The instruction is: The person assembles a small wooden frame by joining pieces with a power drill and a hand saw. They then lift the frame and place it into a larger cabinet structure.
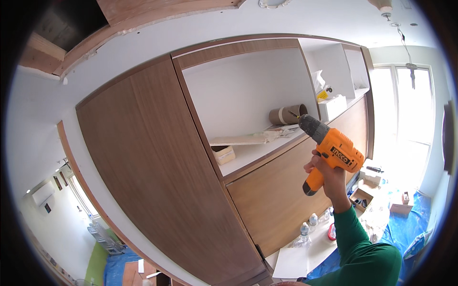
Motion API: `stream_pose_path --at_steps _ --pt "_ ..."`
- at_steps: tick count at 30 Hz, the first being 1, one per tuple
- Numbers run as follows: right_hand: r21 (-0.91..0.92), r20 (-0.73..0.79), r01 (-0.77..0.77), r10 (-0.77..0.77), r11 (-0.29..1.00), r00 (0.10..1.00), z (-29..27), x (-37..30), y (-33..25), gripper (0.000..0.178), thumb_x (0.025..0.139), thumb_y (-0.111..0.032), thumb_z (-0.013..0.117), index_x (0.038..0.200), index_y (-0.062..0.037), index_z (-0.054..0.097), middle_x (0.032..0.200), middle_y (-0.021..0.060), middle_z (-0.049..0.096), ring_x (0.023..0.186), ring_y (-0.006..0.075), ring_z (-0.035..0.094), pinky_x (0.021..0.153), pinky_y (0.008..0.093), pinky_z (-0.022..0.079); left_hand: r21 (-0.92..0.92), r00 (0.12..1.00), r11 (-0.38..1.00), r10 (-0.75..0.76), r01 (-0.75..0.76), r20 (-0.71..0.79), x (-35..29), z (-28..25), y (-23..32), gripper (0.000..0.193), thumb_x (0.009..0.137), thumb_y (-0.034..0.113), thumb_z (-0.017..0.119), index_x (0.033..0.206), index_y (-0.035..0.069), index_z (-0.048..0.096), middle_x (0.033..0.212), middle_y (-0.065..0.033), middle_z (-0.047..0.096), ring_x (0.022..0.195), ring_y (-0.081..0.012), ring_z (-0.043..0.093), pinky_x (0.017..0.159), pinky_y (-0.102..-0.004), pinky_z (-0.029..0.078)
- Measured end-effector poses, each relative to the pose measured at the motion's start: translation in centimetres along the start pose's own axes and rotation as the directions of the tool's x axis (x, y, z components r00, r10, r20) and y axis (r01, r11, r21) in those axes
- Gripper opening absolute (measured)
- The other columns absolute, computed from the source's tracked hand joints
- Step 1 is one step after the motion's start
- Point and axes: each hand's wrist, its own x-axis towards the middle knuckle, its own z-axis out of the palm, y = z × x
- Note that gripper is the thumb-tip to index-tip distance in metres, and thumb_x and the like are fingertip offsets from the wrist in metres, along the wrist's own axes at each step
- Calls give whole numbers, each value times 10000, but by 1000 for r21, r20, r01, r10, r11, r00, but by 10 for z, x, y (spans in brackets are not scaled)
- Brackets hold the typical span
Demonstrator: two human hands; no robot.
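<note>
My right hand (331, 177), in a green sleeve, is wrapped round the grip of an orange and black cordless drill (339, 148). The drill is raised in front of a wooden wall cabinet (143, 157) and points up and to the left. A thin bit (294, 114) sticks out of its dark chuck. Behind the bit, a brown cardboard tube (281, 116) lies on the open white shelf (243, 153). Whether the bit touches anything I cannot tell; it appears in front of the tube. My left hand is out of view.
Boards and a small box (223, 155) lie on the shelf. Below the cabinet, water bottles (304, 229) and a white sheet (291, 263) rest on a white surface. Open cardboard boxes (361, 198) stand near blue floor sheeting (403, 231). A wire (405, 47) hangs from the ceiling; a folded ladder (104, 238) leans far left.
</note>
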Motion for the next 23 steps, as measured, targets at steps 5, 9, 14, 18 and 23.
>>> stream_pose_path --at_steps 5,9,14,18,23 --pt "176 13 21 -24 984 1000 21 -35 0 357 970 -44 741 1296 10 607 1109 94 679 858 193 728 785 354 621 27 1000 1000 -6 7 -11 -10 -7 -1 239 1098 266 610 1078 31 651 1026 -102 732 839 -173 659 821 -340 543" --pt "237 128 -73 44 969 991 29 -56 -10 362 969 -39 748 1298 3 604 1040 78 683 856 182 727 790 353 615 42 1000 999 -4 4 -15 -20 -12 -1 239 1100 269 610 1076 34 647 1027 -101 731 835 -171 658 818 -339 543" --pt "195 334 -197 124 961 934 29 -72 -7 378 908 -28 797 1251 -34 637 1025 73 701 887 230 762 830 433 656 77 989 993 103 -95 -107 -54 -52 27 240 1102 272 610 1074 36 643 1029 -100 730 832 -170 656 814 -337 542" --pt "75 362 -161 124 984 924 42 -75 1 300 944 -42 795 1205 -63 650 991 48 731 910 191 767 856 381 636 0 740 840 478 -543 -473 -80 -150 167 240 1104 275 610 1073 39 640 1031 -99 730 828 -168 655 811 -335 542" --pt "-8 487 -9 11 1000 874 69 -95 20 270 982 -89 781 1226 -96 665 974 48 747 961 172 760 904 372 623 -29 287 401 601 -916 -746 -139 -193 325 413 1026 267 762 1302 21 579 975 -74 645 851 -218 649 834 -360 534"
